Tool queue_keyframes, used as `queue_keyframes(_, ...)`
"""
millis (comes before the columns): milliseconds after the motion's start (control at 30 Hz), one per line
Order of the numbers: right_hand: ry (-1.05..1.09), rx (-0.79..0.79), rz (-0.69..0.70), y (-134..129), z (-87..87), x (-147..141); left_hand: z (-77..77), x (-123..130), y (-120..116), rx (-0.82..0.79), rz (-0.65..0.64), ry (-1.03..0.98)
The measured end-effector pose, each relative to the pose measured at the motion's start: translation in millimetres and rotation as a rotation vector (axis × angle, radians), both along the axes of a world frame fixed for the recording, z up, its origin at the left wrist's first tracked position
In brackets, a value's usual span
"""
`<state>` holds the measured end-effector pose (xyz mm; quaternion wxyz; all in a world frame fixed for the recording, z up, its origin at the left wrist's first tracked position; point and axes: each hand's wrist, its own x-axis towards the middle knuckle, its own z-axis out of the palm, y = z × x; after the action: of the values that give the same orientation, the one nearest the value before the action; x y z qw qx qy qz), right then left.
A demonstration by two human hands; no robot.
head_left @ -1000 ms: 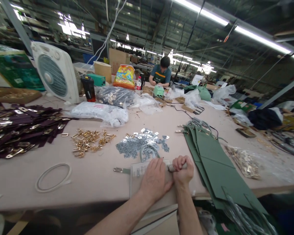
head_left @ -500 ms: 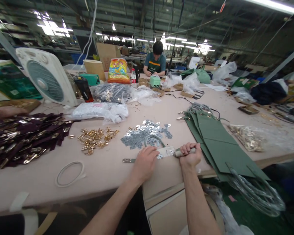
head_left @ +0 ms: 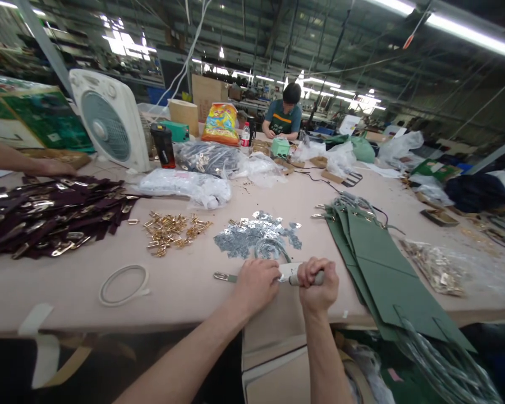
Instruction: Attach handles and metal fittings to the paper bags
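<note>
My left hand (head_left: pixel 258 282) lies over a narrow green strap (head_left: pixel 233 278), fingers together and bent down onto it. A metal buckle (head_left: pixel 221 276) at the strap's end sticks out to the left. My right hand (head_left: pixel 318 282) is wrapped round a thick grey cylindrical handle (head_left: pixel 319 278). Between the hands shows a pale flat piece (head_left: pixel 288 271); how it joins the handle is hidden. Behind my fingers, a curved green tube (head_left: pixel 284 253) lies before a heap of small silver metal plates (head_left: pixel 252 235). Gold fittings (head_left: pixel 172 231) are piled further left.
Purple straps with buckles (head_left: pixel 59 219) and a roll of tape (head_left: pixel 124 285) lie left. Green panels with tubes (head_left: pixel 382 258) overhang the edge at right. A fan (head_left: pixel 109 120) stands behind. Another person's arm (head_left: pixel 29 163) reaches in from the left; a person (head_left: pixel 284 115) sits opposite.
The view has shifted, moving the scene right. My right hand has come closer to my left, covering more of the pale piece. The arm at left reaches slightly further in.
</note>
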<state>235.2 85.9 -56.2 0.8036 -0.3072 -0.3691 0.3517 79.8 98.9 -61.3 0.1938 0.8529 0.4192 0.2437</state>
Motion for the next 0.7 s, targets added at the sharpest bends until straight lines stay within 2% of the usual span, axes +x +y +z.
queue_keyframes(200,-0.035,0.044,-0.021,-4,-20.0,-16,-12.4,-15,5,0.01,-0.035,-0.047)
queue_keyframes(333,-0.015,0.054,-0.031,-3,-20.3,-16,-18.0,-19,7,0.015,-0.032,-0.071)
queue_keyframes(533,-0.076,0.038,0.023,2,-21.8,-19,-22.8,-11,2,0.023,0.006,-0.085)
queue_keyframes(700,-0.104,0.057,0.012,-3,-22.5,-21,-31.4,-9,3,0.034,0.009,-0.155)
